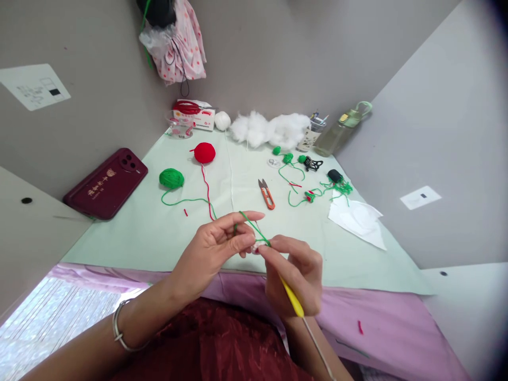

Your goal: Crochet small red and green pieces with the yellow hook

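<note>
Between my thumb and fingers, my left hand (220, 241) pinches a small white and red crochet piece (256, 247), with green yarn (254, 225) looped over the raised index finger. My right hand (296, 272) is closed round a crochet hook with a yellow handle (292, 299), and its fingertips meet the piece from the right. The hook's tip is hidden at the stitches. A green yarn ball (171, 179) lies to the left, its strand running toward my left hand. Strands from a red yarn ball (205, 153) and a white yarn ball (223, 121) also lead toward my hands.
Orange thread snips (266, 194) lie beyond my hands. White stuffing (270, 130) is heaped at the back beside a pen cup (311, 135) and a bottle (341, 129). Several green crochet bits (288, 158) and white paper (355, 219) sit right; a dark red phone (106, 184) leans left.
</note>
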`<action>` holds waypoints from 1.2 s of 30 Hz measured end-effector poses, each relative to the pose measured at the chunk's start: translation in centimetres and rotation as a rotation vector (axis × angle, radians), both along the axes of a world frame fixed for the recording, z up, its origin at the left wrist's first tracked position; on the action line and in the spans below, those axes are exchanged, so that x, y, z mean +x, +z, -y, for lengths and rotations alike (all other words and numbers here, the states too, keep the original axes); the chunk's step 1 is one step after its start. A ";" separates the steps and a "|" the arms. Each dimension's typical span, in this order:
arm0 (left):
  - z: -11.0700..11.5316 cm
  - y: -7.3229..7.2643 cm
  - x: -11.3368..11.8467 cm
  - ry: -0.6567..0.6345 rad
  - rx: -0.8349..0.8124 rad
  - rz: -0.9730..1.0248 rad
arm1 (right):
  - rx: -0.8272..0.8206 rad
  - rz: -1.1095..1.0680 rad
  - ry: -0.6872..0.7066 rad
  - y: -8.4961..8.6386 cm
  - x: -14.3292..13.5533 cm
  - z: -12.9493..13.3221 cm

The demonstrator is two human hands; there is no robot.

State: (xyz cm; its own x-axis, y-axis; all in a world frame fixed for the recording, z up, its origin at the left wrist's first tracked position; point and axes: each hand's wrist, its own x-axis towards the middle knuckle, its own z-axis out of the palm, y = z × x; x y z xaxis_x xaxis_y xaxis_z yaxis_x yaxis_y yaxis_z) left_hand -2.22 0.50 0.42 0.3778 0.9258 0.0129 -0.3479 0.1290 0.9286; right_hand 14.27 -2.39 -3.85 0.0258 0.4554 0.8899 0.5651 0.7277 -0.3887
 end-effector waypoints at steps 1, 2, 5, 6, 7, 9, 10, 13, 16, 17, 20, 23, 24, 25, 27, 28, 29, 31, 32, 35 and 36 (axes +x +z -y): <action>0.1 0.0 0.1 0.006 0.000 0.003 | -0.039 -0.068 0.021 0.2 -0.3 0.0; 0.1 0.0 0.2 0.014 0.003 0.002 | -0.089 -0.131 0.047 0.4 -0.6 0.0; 0.3 0.0 0.3 0.049 0.043 -0.022 | -0.226 -0.247 0.112 1.1 -1.1 0.0; 0.4 0.0 0.3 0.064 0.060 -0.038 | -0.251 -0.255 0.117 1.2 -1.1 0.0; 0.4 -0.1 0.2 0.077 0.078 -0.055 | -0.262 -0.254 0.111 1.3 -1.1 0.0; 0.5 -0.1 -0.2 0.089 0.106 -0.087 | -0.253 -0.242 0.096 1.3 -0.8 -0.1; 0.5 -0.2 -0.4 0.090 0.113 -0.104 | -0.241 -0.232 0.091 1.2 -0.6 -0.1; 0.6 -0.1 -1.2 0.098 0.137 -0.164 | -0.228 -0.218 0.102 1.2 -0.3 -0.2; 0.6 0.0 -1.5 0.128 0.172 -0.214 | -0.280 -0.274 0.141 1.4 -0.4 -0.3; 0.6 0.0 -1.5 0.145 0.173 -0.207 | -0.298 -0.302 0.159 1.5 -0.5 -0.3; 0.4 0.0 -0.9 0.221 0.115 -0.078 | -0.343 -0.372 0.213 1.6 -1.1 -0.3; 0.0 -0.1 -0.1 0.257 -0.007 0.123 | -0.356 -0.412 0.215 1.6 -1.7 -0.4; 0.0 -0.1 0.1 0.255 -0.049 0.178 | -0.350 -0.422 0.207 1.6 -1.8 -0.4; 0.0 -0.1 0.3 0.251 -0.082 0.221 | -0.346 -0.430 0.199 1.6 -2.0 -0.4; 0.0 -0.1 0.5 0.240 -0.106 0.261 | -0.339 -0.448 0.194 1.6 -2.1 -0.5; 0.1 -0.1 0.6 0.235 -0.091 0.256 | -0.336 -0.457 0.194 1.6 -2.2 -0.6; 0.2 -0.2 0.6 0.233 -0.054 0.238 | -0.331 -0.465 0.193 1.6 -2.3 -0.6; 0.5 -0.3 0.5 0.231 0.059 0.170 | -0.318 -0.476 0.176 1.6 -2.3 -0.6; 0.5 -0.4 0.5 0.232 0.116 0.123 | -0.309 -0.480 0.164 1.6 -2.4 -0.6; 0.6 -0.9 0.4 0.231 0.225 -0.026 | -0.289 -0.490 0.126 1.5 -2.5 -0.6; 0.6 -1.0 0.4 0.225 0.245 -0.066 | -0.279 -0.490 0.115 1.4 -2.5 -0.6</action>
